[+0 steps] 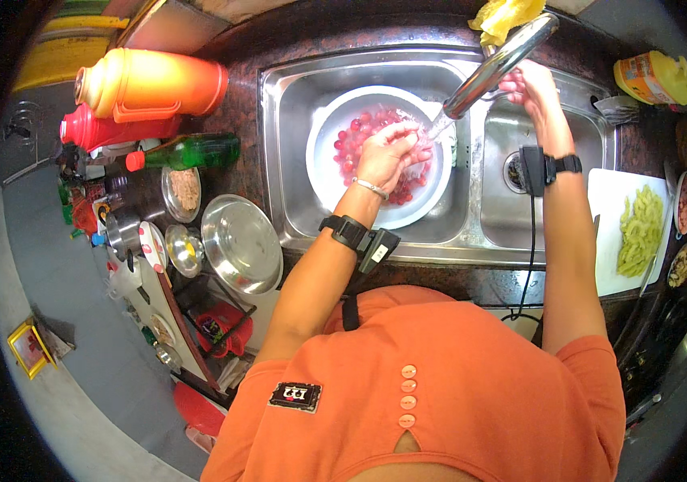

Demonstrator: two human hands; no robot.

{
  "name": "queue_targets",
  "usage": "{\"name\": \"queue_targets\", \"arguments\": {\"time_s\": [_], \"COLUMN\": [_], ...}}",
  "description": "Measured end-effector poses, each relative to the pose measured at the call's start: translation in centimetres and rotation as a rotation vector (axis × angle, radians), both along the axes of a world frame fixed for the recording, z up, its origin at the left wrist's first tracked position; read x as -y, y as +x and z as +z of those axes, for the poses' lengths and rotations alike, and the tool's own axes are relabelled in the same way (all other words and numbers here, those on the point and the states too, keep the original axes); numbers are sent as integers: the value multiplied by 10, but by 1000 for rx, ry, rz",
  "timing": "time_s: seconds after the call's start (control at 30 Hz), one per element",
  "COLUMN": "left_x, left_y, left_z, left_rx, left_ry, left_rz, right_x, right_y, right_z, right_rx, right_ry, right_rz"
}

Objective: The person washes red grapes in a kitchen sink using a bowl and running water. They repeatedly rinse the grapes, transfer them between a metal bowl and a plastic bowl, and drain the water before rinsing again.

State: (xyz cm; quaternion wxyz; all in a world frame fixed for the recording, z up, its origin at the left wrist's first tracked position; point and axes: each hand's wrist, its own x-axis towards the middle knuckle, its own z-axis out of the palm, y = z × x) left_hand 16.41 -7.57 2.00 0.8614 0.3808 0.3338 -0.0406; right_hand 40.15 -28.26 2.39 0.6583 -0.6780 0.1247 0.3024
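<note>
A white basin (321, 172) stands in the left bowl of a stainless steel double sink (289, 199). Small round red fruits (355, 125), perhaps grapes or cherries, lie in water inside it. My left hand (388, 155) is over the fruits, thumb and fingers apart, its fingertips wet beside the running water (439, 126). That water falls from a chrome faucet (494, 69). Behind the spout, above the right sink bowl, is my right hand (530, 87) with bent fingers. The spout partly hides its fingertips, so whether they touch the faucet lever cannot be told.
Left of the sink are an orange vacuum flask (156, 81), a green bottle (208, 150) and a metal bowl (242, 244). On the right, a white cutting board (605, 235) bears sliced green vegetable (642, 232). A yellow cloth (503, 18) hangs behind the faucet; a cable (530, 259) trails from my right wrist.
</note>
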Motion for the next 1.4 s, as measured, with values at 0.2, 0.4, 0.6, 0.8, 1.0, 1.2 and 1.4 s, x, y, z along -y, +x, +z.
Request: {"name": "queue_targets", "arguments": {"time_s": [0.2, 0.4, 0.6, 0.8, 1.0, 1.2, 1.4], "left_x": [23, 16, 3, 7, 1, -10, -39], "left_y": [-11, 1, -13, -42, -49, -96, -145], "left_z": [-10, -24, -11, 4, 35, 33, 17], "left_rx": [-180, -28, -115, -140, -166, -155, -266], "left_ry": [259, 132, -168, -102, -5, 178, 305], "left_rz": [-260, -62, -66, -141, -189, -202, -203], "right_x": [19, 6, -9, -53, -70, -62, -35], "right_y": [-89, -187, -219, -230, -208, -189, -195], "right_z": [1, 4, -2, 10, 6, -7, 9], "right_rx": [255, 198, 520, 735, 5, -415, -563], "right_ry": [-208, -190, -237, -205, 230, 613, 841], "right_rz": [79, 378, 367, 393, 182, 34, 47]}}
